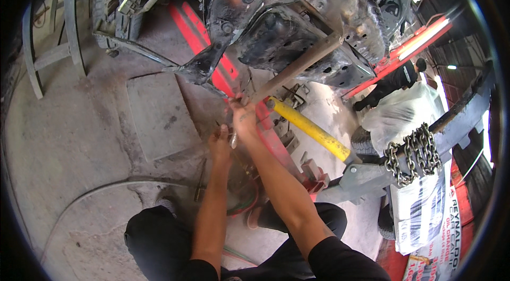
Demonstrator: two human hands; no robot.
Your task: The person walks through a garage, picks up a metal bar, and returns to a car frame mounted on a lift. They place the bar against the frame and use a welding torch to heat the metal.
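One blackened car frame [297, 20] fills the upper middle of the frame, burnt and pitted, with one torn metal strip [204, 66] hanging from its lower left corner. One red rail [223, 63] runs under it from upper middle down toward the centre. One grey slab [158, 116] lies on the concrete floor [64, 143] left of centre. At right, one dark beam [462, 116] carries one steel chain [414, 153] wrapped round it, with one white plastic bag [398, 111] behind. One yellow bar [311, 131] slants from centre to right, and one rusty tube [300, 66] slants above it into the car frame. Two bare forearms rise from the lower edge. The right hand [244, 116], at centre, is closed round the lower end of the rusty tube just beside the red rail. The left hand [219, 143], just below and left of it, is clenched on one small metal tool [234, 140], too blurred to tell its kind.
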